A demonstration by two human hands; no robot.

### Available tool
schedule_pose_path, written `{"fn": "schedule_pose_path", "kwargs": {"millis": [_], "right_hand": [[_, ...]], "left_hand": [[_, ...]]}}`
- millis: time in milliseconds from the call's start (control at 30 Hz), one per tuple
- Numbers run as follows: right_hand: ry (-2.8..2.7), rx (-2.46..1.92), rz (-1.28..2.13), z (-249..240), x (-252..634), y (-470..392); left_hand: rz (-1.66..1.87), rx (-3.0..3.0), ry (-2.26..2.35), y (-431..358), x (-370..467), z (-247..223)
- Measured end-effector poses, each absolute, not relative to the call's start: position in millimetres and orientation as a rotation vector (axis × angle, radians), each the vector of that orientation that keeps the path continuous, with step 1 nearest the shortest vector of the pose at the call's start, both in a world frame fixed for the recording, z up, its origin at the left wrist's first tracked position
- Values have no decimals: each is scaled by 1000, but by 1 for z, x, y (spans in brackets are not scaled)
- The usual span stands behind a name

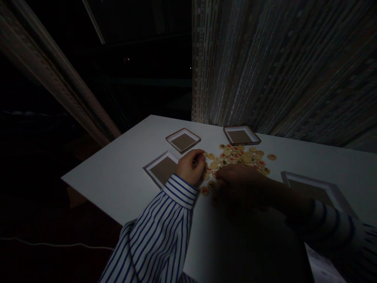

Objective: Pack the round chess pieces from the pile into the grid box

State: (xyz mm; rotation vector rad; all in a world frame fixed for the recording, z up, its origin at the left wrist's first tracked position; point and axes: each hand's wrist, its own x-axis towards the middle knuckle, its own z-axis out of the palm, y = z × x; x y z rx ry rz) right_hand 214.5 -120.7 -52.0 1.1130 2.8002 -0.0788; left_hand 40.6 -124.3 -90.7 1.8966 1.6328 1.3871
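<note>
Bare right hand is lowered over the near edge of the round pieces, mid-table; left hand is curled at their left. Neither grip can be told in the gloom. Pieces are judged light, stiff, best pinched by rims; no long axis, characters variously turned. Beyond, shallow trays are set.

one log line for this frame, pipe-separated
left hand: at pile's left edge | right hand: over near side | round pieces: loose on white table | four shallow trays: around pile
</note>
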Motion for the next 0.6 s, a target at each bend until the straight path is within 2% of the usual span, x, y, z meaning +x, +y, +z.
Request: {"fn": "schedule_pose_path", "kwargs": {"millis": [200, 500, 600], "right_hand": [[2893, 1330, -421, -49, 223, -117], [2448, 1694, -1636, -39, 222, -113], [2400, 1705, -1885, -42, 225, -109]], "left_hand": [[1413, 1906, 1610, -125, 42, -89], [1438, 1915, 1586, -127, 44, -86], [1460, 1932, 1538, -128, 44, -86]]}}
